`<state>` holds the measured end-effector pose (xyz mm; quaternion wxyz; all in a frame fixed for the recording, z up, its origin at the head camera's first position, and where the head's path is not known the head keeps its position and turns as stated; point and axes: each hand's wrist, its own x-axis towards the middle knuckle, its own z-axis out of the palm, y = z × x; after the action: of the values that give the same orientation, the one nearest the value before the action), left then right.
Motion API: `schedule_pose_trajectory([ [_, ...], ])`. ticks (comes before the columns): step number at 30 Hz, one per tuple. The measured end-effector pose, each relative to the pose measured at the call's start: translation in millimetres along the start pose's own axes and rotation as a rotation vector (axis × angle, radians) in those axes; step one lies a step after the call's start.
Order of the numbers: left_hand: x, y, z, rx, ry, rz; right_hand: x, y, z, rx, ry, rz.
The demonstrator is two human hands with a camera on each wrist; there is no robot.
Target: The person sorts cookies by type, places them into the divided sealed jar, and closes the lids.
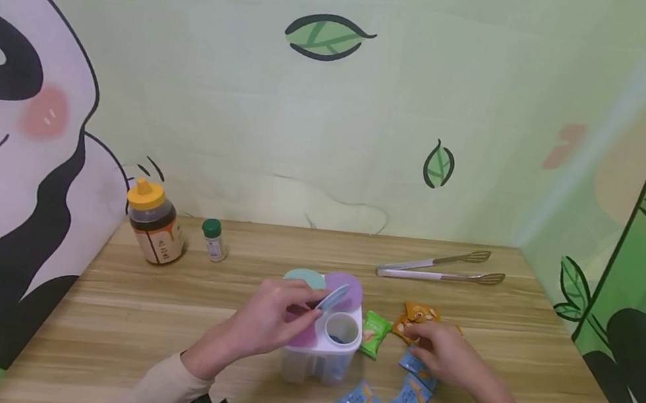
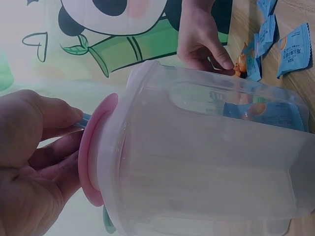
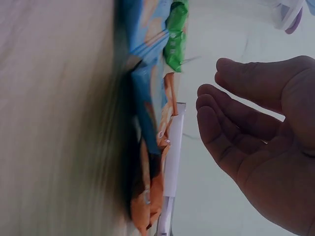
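From where I stand, four blue snack packets (image 1: 411, 399) lie nearest, in front and to the right of the lidded container (image 1: 316, 366); the closest is cut off at the head view's bottom edge. The left hand (image 1: 270, 320) is over the container, its grip pinching a pale blue lid (image 1: 332, 298); I can't tell whether that lid is still attached. The hand hides much of the pink lid (image 1: 303, 337). Through the cloudy wall, one blue packet (image 2: 268, 115) shows inside. Right of the container, past a green packet (image 1: 374, 333), the right hand (image 1: 451, 356) has an empty grip with a narrow gap, partly covering the orange packets (image 1: 422, 313), so I can't count them. Behind the container, tongs (image 1: 410, 274) lie to its right on the tabletop (image 1: 246, 246); to its left stand a green-capped jar (image 1: 213, 240) and a yellow-capped squeeze bottle (image 1: 155, 225), labels too small to read.
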<state>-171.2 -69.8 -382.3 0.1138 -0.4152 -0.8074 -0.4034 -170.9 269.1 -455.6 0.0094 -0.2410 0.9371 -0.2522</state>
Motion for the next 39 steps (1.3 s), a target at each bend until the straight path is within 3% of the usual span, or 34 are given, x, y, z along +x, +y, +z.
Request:
schedule_pose_trajectory([
  [14,0.7,1.7,-0.6,-0.002,-0.002,-0.007,-4.5,8.4,5.3,-0.055,-0.047,0.11],
  [27,0.5,3.0,-0.8,-0.012,-0.008,-0.024,-4.5,11.7,10.6,-0.02,-0.149,0.238],
  [39,-0.6,0.5,0.0,-0.008,-0.011,-0.024,-4.8,5.9,11.3,-0.056,-0.144,0.202],
])
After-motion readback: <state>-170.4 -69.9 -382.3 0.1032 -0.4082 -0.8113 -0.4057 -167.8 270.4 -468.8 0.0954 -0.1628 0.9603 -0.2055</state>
